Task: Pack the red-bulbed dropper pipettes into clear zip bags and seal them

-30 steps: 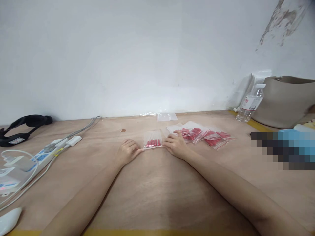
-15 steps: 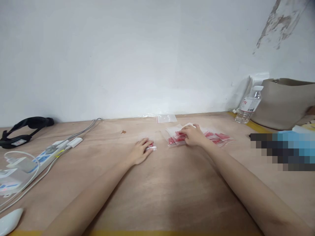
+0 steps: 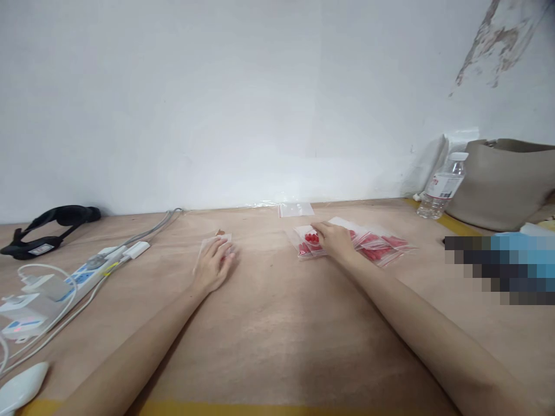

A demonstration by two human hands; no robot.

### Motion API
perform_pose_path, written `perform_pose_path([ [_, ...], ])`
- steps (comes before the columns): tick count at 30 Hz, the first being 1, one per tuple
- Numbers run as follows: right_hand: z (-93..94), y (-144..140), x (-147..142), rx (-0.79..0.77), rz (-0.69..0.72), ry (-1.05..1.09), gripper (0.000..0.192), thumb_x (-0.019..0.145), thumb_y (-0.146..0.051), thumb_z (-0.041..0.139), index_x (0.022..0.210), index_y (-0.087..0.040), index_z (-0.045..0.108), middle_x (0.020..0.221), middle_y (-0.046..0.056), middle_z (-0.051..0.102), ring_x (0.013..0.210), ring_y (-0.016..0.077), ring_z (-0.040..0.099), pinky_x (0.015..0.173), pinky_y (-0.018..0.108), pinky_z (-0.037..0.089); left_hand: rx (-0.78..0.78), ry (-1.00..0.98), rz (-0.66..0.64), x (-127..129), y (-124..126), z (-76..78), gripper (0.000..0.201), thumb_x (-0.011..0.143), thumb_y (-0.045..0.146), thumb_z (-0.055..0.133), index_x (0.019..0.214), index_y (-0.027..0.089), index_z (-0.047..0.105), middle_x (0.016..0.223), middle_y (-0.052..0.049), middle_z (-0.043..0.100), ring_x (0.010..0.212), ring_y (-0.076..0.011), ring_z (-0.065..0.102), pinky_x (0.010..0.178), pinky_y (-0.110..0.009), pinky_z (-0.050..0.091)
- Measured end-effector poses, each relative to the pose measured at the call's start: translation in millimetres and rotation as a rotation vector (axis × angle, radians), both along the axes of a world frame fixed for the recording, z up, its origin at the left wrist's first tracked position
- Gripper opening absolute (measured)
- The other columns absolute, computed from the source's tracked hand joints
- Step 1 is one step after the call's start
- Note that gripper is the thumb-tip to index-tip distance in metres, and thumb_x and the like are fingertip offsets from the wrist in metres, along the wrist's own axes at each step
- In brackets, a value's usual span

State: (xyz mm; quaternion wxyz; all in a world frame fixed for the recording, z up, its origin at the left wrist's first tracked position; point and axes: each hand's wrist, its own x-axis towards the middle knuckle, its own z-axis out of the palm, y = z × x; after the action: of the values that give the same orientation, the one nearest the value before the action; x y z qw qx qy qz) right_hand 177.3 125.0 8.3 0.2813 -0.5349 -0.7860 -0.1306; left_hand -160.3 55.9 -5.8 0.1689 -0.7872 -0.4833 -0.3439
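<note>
My left hand (image 3: 213, 263) lies flat on a small clear zip bag (image 3: 212, 241) of red pieces on the wooden table (image 3: 277, 341), left of centre; most of that bag is hidden under my fingers. My right hand (image 3: 333, 240) rests on a pile of similar zip bags with red pieces (image 3: 373, 245), its fingers on the leftmost bag of the pile (image 3: 306, 245). An empty clear zip bag (image 3: 296, 208) lies flat near the wall behind the pile.
A power strip with plugs and cables (image 3: 82, 271) and a black headset (image 3: 47, 225) lie at the left. A white mouse (image 3: 21, 388) is at the near left corner. A water bottle (image 3: 443, 185) and a beige bag (image 3: 505, 182) stand at the right.
My left hand has slid one zip bag from the table's middle to the left and away from me. My right hand moved right onto the pile of bags.
</note>
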Motion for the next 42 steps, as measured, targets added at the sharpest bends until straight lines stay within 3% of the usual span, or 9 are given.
perform_pose_path([
  [6,-15.0,-20.2,-58.3,-0.009,0.310,-0.041,0.028,0.083,-0.016,0.040,0.106,-0.022,0.056,0.095,0.006,0.062,0.082,0.0150,0.057,0.068,0.024,0.039,-0.057,-0.004,-0.166,69.5,6.7,-8.2,0.044,0.081,0.027,0.050,0.123,0.017,0.040,0.123,-0.011,0.046,0.114,-0.0237,0.044,0.095,-0.040,0.040],
  [9,-18.0,-28.8,-69.5,-0.072,0.461,-0.092,0.030,0.083,-0.017,0.040,0.109,-0.020,0.054,0.100,0.007,0.060,0.088,0.0142,0.055,0.073,0.024,0.039,-0.079,0.002,-0.229,79.7,12.3,-13.4,0.038,0.080,0.025,0.051,0.118,0.017,0.047,0.118,-0.010,0.050,0.109,-0.0215,0.049,0.090,-0.036,0.045],
  [13,-11.8,-34.6,-57.6,-0.099,0.596,-0.164,0.040,0.075,-0.015,0.047,0.115,-0.015,0.050,0.113,0.009,0.054,0.098,0.0161,0.050,0.078,0.027,0.037,-0.080,0.050,-0.259,75.2,18.5,-19.8,0.020,0.083,0.021,0.049,0.099,0.018,0.060,0.099,-0.006,0.062,0.090,-0.0165,0.060,0.079,-0.029,0.051],
  [15,-8.4,-35.6,-48.3,-0.058,0.586,-0.240,0.039,0.070,-0.014,0.052,0.109,-0.015,0.053,0.109,0.009,0.056,0.098,0.0185,0.048,0.080,0.030,0.034,-0.070,0.082,-0.264,72.8,19.8,-21.7,0.019,0.084,0.021,0.047,0.095,0.018,0.062,0.096,-0.007,0.064,0.086,-0.0163,0.062,0.078,-0.029,0.051],
  [19,-11.3,-32.3,-38.6,0.121,0.462,-0.348,0.015,0.076,-0.015,0.049,0.084,-0.016,0.062,0.080,0.008,0.062,0.082,0.0193,0.049,0.077,0.037,0.028,-0.043,0.163,-0.258,71.5,17.7,-19.7,0.020,0.086,0.021,0.044,0.095,0.018,0.062,0.097,-0.007,0.064,0.087,-0.0180,0.062,0.078,-0.032,0.051],
  [26,-25.4,-23.8,-40.1,0.383,0.460,-0.392,0.020,0.082,-0.012,0.045,0.070,-0.016,0.061,0.067,0.005,0.059,0.071,0.0165,0.044,0.065,0.034,0.022,-0.022,0.287,-0.257,68.3,15.2,-9.9,0.024,0.089,0.023,0.039,0.089,0.017,0.063,0.092,-0.008,0.065,0.081,-0.0190,0.063,0.072,-0.034,0.052],
  [34,-23.6,-20.8,-41.1,0.341,0.513,-0.356,0.022,0.083,-0.013,0.042,0.069,-0.017,0.059,0.073,0.004,0.061,0.071,0.0147,0.043,0.067,0.034,0.021,-0.015,0.288,-0.291,66.5,14.5,-5.8,0.023,0.089,0.022,0.040,0.086,0.017,0.062,0.090,-0.007,0.065,0.081,-0.0173,0.062,0.073,-0.032,0.052],
  [39,-25.3,-21.2,-42.6,0.343,0.501,-0.315,0.022,0.084,-0.015,0.041,0.069,-0.017,0.057,0.071,0.003,0.060,0.071,0.0139,0.043,0.068,0.034,0.021,0.010,0.225,-0.310,85.2,14.9,-8.0,0.018,0.087,0.020,0.043,0.097,0.017,0.059,0.096,-0.007,0.063,0.090,-0.0168,0.059,0.080,-0.032,0.050],
  [42,-26.1,-22.8,-43.5,0.327,0.504,-0.291,0.024,0.085,-0.017,0.039,0.070,-0.017,0.058,0.069,0.003,0.059,0.070,0.0136,0.043,0.069,0.034,0.021,0.016,0.221,-0.329,100.7,20.3,-10.7,0.019,0.087,0.019,0.042,0.093,0.018,0.060,0.094,-0.006,0.063,0.090,-0.0167,0.059,0.079,-0.032,0.050],
])
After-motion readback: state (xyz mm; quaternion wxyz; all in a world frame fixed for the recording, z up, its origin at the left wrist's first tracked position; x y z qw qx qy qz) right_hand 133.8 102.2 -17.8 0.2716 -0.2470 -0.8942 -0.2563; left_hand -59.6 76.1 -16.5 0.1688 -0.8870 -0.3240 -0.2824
